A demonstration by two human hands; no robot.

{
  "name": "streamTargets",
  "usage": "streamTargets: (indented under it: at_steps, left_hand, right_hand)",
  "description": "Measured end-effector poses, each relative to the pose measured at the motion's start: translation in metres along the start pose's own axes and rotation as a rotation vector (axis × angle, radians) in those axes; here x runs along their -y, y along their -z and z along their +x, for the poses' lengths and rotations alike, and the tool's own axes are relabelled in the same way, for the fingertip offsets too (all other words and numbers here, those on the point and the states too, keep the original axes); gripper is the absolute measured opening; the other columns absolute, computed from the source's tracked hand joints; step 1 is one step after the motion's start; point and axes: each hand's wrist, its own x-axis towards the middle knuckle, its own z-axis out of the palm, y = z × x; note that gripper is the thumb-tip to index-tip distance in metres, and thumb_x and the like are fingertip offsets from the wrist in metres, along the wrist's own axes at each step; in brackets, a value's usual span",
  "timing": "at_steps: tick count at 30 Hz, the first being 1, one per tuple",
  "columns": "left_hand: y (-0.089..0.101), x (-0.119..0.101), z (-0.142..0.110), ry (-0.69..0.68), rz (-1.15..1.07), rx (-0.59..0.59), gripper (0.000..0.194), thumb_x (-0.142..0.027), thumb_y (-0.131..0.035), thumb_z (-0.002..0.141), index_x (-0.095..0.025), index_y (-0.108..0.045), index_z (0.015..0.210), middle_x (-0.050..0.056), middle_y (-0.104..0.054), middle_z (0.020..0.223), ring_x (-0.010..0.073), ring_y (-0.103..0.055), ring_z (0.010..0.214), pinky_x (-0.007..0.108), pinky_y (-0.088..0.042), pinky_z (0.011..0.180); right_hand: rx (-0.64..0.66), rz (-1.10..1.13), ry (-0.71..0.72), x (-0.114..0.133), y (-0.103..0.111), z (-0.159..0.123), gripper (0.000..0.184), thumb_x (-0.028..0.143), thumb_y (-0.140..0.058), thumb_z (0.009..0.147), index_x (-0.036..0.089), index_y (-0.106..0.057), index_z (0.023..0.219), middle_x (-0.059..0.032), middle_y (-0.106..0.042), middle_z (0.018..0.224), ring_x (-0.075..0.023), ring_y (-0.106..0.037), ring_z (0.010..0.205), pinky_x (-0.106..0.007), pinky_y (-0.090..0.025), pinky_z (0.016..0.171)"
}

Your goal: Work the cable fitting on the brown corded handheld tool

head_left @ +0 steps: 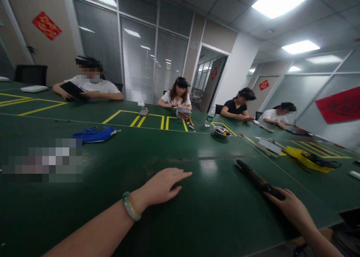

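My left hand [161, 185], with a green bangle [131, 207] on its wrist, reaches over the green tabletop with its index finger stretched out and the thumb apart; nothing is in it. At the right, my right hand [288, 204] is closed round the near end of a long, dark, tool-like bar [254, 178]. This bar has black ends and a brownish middle; its exact kind I cannot make out. Its far end points away from me to the left, low over or on the table.
A blue glove [97, 134] lies at the left, near a blurred-out patch. Further off stand a metal bowl [222, 132], a water bottle [209, 117], a grey box with wires [183, 113], a white box [268, 147] and a yellow tray with black cables [308, 159]. Several people sit across the green table [168, 152].
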Motion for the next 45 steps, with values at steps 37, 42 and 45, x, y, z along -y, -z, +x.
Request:
streamTargets:
  at_steps: [37, 42, 45]
  left_hand:
    - [0.005, 0.025, 0.001, 0.354, 0.319, -0.182, 0.046, -0.045, -0.027, 0.102, -0.024, -0.056, 0.131, 0.006, -0.067, 0.116, 0.0218, -0.061, 0.104, 0.039, -0.043, 0.088]
    - [0.004, 0.022, 0.003, 0.265, 0.286, -0.127, 0.044, -0.049, -0.040, 0.098, -0.025, -0.054, 0.132, 0.006, -0.063, 0.123, 0.0221, -0.058, 0.111, 0.041, -0.043, 0.095]
    - [0.003, 0.019, 0.005, 0.214, 0.279, -0.102, 0.047, -0.048, -0.052, 0.093, -0.026, -0.051, 0.135, 0.006, -0.060, 0.128, 0.0232, -0.056, 0.114, 0.041, -0.043, 0.097]
  right_hand:
    - [1.066, 0.251, 0.900, 0.305, -0.021, -0.016, 0.030, 0.045, -0.077, 0.073, 0.024, -0.073, 0.094, 0.0004, -0.066, 0.092, -0.0158, -0.060, 0.079, -0.024, -0.041, 0.062]
    - [1.237, 0.422, 0.756, 0.312, -0.033, -0.024, 0.020, 0.036, -0.065, 0.085, 0.019, -0.066, 0.095, 0.0002, -0.069, 0.080, -0.0137, -0.062, 0.070, -0.023, -0.044, 0.062]
    - [1.283, 0.690, 0.583, 0.313, -0.048, -0.022, 0.026, 0.041, -0.064, 0.087, 0.016, -0.059, 0.095, -0.0022, -0.070, 0.082, -0.0120, -0.060, 0.066, -0.022, -0.045, 0.059]
